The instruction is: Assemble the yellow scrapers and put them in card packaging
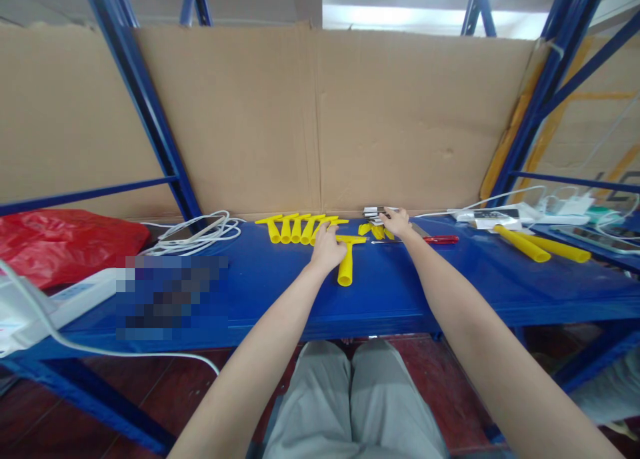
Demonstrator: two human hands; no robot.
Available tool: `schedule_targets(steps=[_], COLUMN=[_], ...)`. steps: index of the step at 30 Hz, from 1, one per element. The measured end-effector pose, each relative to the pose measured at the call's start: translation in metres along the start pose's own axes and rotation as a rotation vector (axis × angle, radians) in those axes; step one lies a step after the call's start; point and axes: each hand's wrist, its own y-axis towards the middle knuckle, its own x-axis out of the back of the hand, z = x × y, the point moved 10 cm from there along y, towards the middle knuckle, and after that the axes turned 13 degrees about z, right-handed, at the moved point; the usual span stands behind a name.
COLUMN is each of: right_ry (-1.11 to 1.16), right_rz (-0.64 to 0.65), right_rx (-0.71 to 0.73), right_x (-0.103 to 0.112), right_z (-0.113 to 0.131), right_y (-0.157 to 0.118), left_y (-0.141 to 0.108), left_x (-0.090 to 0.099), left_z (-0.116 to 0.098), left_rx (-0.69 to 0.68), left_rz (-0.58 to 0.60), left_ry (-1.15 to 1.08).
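Note:
My left hand (327, 247) is closed at the left end of a yellow T-shaped plastic handle (345, 269), whose hollow round grip points toward me on the blue bench. Several matching yellow handles (286, 231) lie in a row to the left of that hand. Farther right, my right hand (397, 223) reaches to a small pile of flat silver metal pieces (373, 212), its fingers bent down among them. Just below that pile lie small yellow plastic pieces (377, 231). What the right fingertips pinch is too small to make out. A red-handled screwdriver (441, 239) rests beside the right wrist.
Two yellow tubes (525, 243) lie at the right near a white packet (495, 217) and cables. Coiled white cable (213, 234), a red plastic bag (75, 245) and a white power strip (85, 299) are at the left. Cardboard (240, 125) stands behind the blue bench (280, 299).

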Motion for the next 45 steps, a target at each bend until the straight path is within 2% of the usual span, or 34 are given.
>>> schedule_targets(steps=[8, 14, 16, 19, 23, 26, 30, 34, 40, 45], right_ry=[0.017, 0.117, 0.173, 0.296, 0.457, 0.51, 0.508, 0.495, 0.389, 0.399], right_rz=[-0.057, -0.163, -0.219, -0.318, -0.395, -0.374, -0.267, -0.208, -0.224, -0.223], right_rx=[-0.014, 0.033, 0.09, 0.251, 0.552, 0.73, 0.804, 0.805, 0.859, 0.884], right_x=[0.013, 0.028, 0.035, 0.047, 0.052, 0.045, 0.028, 0.017, 0.011, 0.013], right_z=[0.002, 0.006, 0.013, 0.03, 0.058, 0.074, 0.083, 0.084, 0.092, 0.093], right_y=[-0.008, -0.011, -0.012, -0.014, -0.029, -0.048, -0.067, -0.074, -0.086, -0.093], left_y=[0.0, 0.0, 0.0, 0.002, 0.004, 0.004, -0.001, -0.004, -0.005, -0.006], left_x=[0.001, 0.005, 0.007, 0.011, 0.014, 0.012, 0.017, 0.02, 0.015, 0.01], left_z=[0.001, 0.001, 0.0, 0.003, 0.009, 0.008, 0.007, 0.012, 0.024, 0.03], left_rx=[0.013, 0.002, 0.008, 0.025, 0.013, -0.012, 0.014, 0.066, 0.173, 0.241], left_rz=[-0.001, -0.01, -0.007, -0.034, -0.085, -0.064, -0.076, -0.106, -0.126, -0.1], left_ry=[-0.017, -0.061, -0.101, -0.239, -0.617, -0.908, -1.104, -1.162, -1.177, -1.175])
